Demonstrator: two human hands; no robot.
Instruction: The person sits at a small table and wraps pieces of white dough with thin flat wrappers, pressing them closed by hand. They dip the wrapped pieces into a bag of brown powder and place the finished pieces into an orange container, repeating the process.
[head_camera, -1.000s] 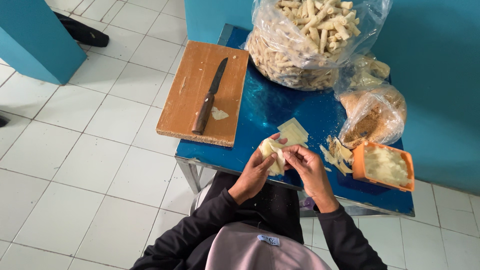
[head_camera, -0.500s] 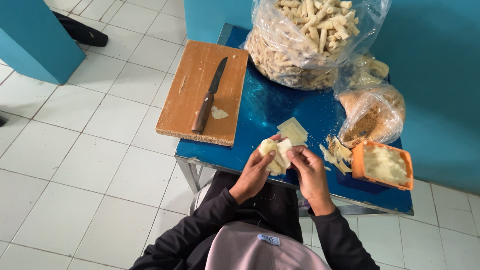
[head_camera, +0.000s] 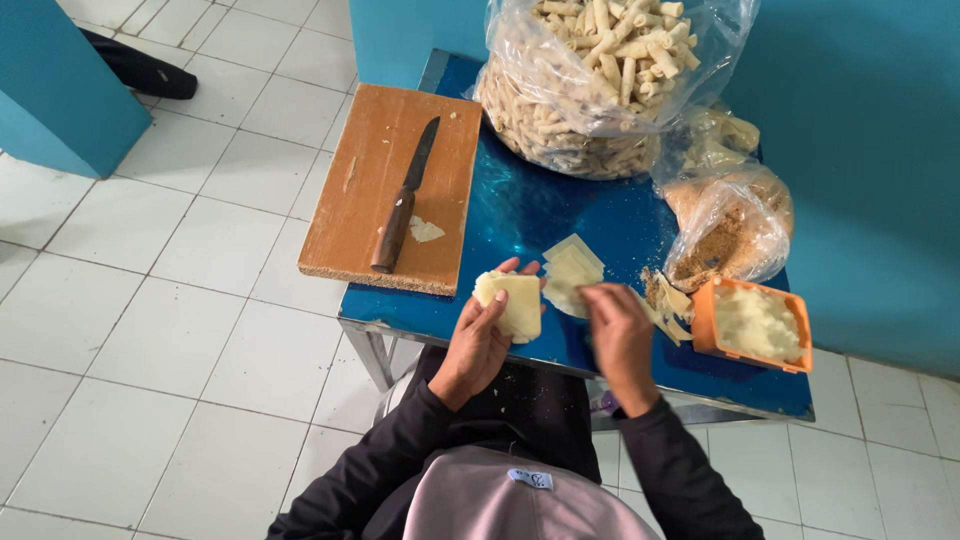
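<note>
Since 1 second ago, parted: both hands then pinched together on 1 pale wrapper, now apart, the right hand (head_camera: 620, 335) drawn off toward the stack.

Pale square wrapper (head_camera: 515, 300) lying flat across the left hand (head_camera: 478, 340), palm up and open, fingers spread beneath it and thumb at its near edge; held just above the near edge of the desk (head_camera: 520, 215). Right hand palm down, fingers loosely curled, tips at or just over the small stack of 2 or 3 more pale wrappers (head_camera: 570, 268) on the blue top; contact or grip not possible to tell from here.

To the right, scraps of wrapper and crumbs (head_camera: 665, 300), then an orange tub (head_camera: 752, 322) of pale mash at the desk's right near corner. Behind it, a clear bag of brown crumbs (head_camera: 728, 228). At the back, a big clear bag of rolled sticks (head_camera: 590, 85), pale and piled high.

To the left, a wooden cutting board (head_camera: 385, 190) overhanging the desk's edge, with a dark knife (head_camera: 405, 195) lying lengthwise on it and 1 small pale scrap (head_camera: 425, 230) just beside the handle.

Below, white tiled floor (head_camera: 150, 330); dark sleeves and a grey cap (head_camera: 500, 500) at the bottom.
</note>
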